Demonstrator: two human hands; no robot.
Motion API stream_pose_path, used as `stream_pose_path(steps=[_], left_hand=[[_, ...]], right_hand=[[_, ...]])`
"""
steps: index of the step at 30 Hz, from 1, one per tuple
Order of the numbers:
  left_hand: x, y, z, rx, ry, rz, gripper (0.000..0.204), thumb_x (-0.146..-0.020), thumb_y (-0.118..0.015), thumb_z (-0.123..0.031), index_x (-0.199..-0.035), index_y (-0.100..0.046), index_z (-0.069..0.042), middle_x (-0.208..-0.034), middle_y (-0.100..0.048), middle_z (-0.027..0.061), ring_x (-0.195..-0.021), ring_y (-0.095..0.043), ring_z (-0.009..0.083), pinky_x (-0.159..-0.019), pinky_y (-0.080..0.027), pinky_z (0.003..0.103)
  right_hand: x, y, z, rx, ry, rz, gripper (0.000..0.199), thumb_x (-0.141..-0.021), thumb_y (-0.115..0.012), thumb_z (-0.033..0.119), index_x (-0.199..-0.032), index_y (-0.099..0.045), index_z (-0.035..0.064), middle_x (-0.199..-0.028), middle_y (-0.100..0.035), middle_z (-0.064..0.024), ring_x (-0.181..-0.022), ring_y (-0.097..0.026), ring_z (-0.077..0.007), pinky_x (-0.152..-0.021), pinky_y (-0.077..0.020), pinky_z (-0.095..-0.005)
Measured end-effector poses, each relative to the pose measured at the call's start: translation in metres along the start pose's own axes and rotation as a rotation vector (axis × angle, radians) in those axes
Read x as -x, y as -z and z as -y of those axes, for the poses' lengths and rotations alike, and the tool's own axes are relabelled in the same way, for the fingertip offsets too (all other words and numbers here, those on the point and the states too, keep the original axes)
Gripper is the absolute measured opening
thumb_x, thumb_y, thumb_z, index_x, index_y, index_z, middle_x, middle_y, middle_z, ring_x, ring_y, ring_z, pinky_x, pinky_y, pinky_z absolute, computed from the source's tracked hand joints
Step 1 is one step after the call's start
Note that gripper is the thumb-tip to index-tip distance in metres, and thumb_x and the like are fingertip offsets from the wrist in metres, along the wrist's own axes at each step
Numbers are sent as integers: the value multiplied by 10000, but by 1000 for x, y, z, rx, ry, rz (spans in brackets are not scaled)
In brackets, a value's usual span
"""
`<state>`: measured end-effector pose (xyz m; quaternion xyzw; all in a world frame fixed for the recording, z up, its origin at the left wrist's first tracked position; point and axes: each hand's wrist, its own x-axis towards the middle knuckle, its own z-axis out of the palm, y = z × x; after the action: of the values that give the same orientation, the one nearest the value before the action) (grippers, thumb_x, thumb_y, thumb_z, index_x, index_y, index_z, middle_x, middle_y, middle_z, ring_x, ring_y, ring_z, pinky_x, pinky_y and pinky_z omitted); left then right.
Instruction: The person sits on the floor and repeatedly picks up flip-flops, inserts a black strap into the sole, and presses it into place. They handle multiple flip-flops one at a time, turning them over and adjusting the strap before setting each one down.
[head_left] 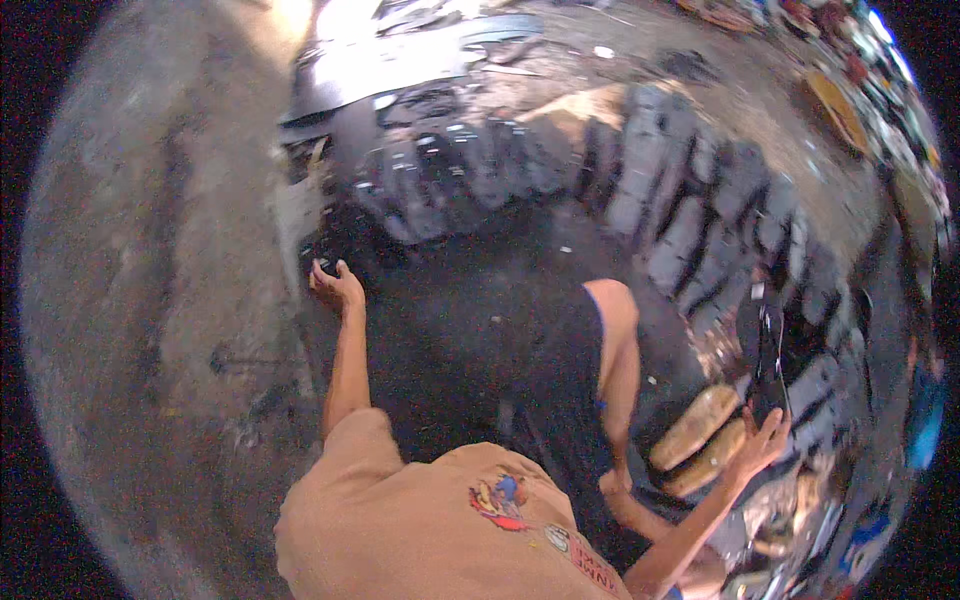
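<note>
My left hand (336, 287) reaches forward with its fingers loosely curled and apart, holding nothing, close to the dark inner edge of a large black tyre (690, 215) with chunky tread blocks. The tyre arcs from the upper middle round to the right. My right hand (762, 440) is stretched out to the right with its fingers spread, empty, just beside two brown oblong pieces (697, 432) that lie against the tyre. My bent bare knee (615, 305) and dark shorts show between the two arms, above my tan shirt (420, 520).
A rough grey concrete wall (150, 300) fills the left side. Dark metal sheets (390, 65) lie at the top on dirt ground (740, 90). Colourful clutter (880, 90) lines the right rim, and shiny scrap (790, 520) lies at the lower right.
</note>
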<state>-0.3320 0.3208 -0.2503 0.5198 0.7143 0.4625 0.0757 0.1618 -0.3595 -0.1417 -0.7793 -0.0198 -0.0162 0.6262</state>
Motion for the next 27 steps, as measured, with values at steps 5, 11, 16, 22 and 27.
stream_pose_path(steps=[5, 11, 16, 22, 27], left_hand=[[282, 120, -332, 1062, -124, 1534, 665, -988, -698, -33, -1601, -441, -17, -1584, -539, 142, -1423, -587, 282, -1180, -476, 410], [380, 210, -412, 1320, -353, 1964, 374, -1013, -748, -28, -1360, -620, 26, -1358, -672, 175, -1255, -670, 235, -1080, -515, 342], [394, 224, -429, 1151, -1312, 1680, 398, -830, -814, -17, -1224, -805, -73, -1306, -684, 140, -1234, -688, 322, -1082, -558, 459], [414, 234, -425, 1379, -1328, 1646, 457, -772, -841, 46, -1185, -694, -85, -1247, -689, 96, -1177, -724, 312, -1137, -523, 595], [407, 232, -427, 1185, -1423, 1822, 572, -749, -811, 125, -1230, -587, -88, -1170, -652, 137, -1107, -712, 332, -985, -578, 499]], right_hand=[[113, -23, 65, -545, -189, 143, 530, -1058, -748, 292, -1469, -565, 13, -1331, -672, -148, -1134, -683, -284, -874, -670, -447], [157, -23, 60, -183, -61, 291, 356, -1064, -722, 130, -1393, -647, 18, -1358, -674, -112, -1223, -669, -225, -1051, -579, -427], [142, 19, 161, 50, 414, 70, 464, -868, -829, 28, -1312, -693, 28, -1370, -703, -185, -1310, -670, -354, -1121, -511, -430], [151, 33, 167, 51, 544, 70, 412, -784, -746, -19, -1196, -733, -4, -1220, -780, -162, -1180, -751, -358, -1040, -590, -435], [157, 31, 163, 36, 460, 90, 496, -741, -802, -2, -1233, -741, 20, -1297, -748, -164, -1218, -732, -356, -1016, -604, -453]])
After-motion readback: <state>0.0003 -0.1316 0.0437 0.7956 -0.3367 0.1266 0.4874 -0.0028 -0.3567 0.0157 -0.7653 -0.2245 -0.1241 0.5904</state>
